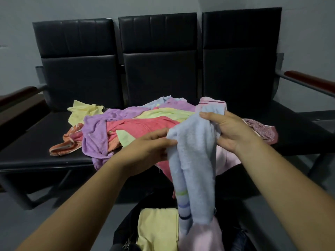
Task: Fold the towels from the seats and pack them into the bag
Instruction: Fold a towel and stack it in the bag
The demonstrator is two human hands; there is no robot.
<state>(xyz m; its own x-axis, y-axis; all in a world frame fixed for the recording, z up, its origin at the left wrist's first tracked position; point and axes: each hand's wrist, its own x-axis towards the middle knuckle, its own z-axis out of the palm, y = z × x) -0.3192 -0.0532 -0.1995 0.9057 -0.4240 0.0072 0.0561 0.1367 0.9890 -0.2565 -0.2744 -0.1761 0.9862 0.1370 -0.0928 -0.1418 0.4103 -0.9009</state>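
- The seats [159, 75] serve as my worktop; the middle one bears the load.
- The pile [130, 122] of unfolded towels sprawls there, within easy reach of both arms.
- The bag [124, 230] stands open on the floor just below me, so folded pieces can drop straight in; a yellow towel [155, 225] already lies inside.
- The blue towel [192, 160] hangs bunched over the bag, lifted off the pile so I can find its edges, I judge.
- My right hand [230, 131] curls round its top.
- My left hand [150, 149] pinches its side edge between thumb and fingers.
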